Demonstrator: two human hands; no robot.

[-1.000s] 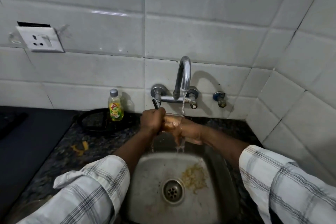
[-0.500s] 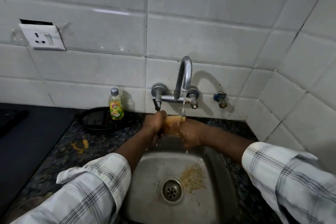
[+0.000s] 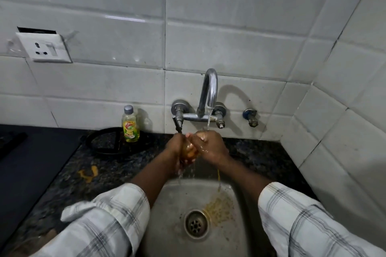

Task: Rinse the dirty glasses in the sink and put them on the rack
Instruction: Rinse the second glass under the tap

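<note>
One tilted glass, left hand, right hand

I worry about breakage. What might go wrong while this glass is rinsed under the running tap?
The wet clear drinking glass, gripped by the left hand and right hand, may slip and crack on the steel sink. It sits close to the chrome wall tap, so a knock seems possible. Brown residue below could splash back.

I can read one word, "Vim", in red on the yellow soap bottle by the wall.
</note>
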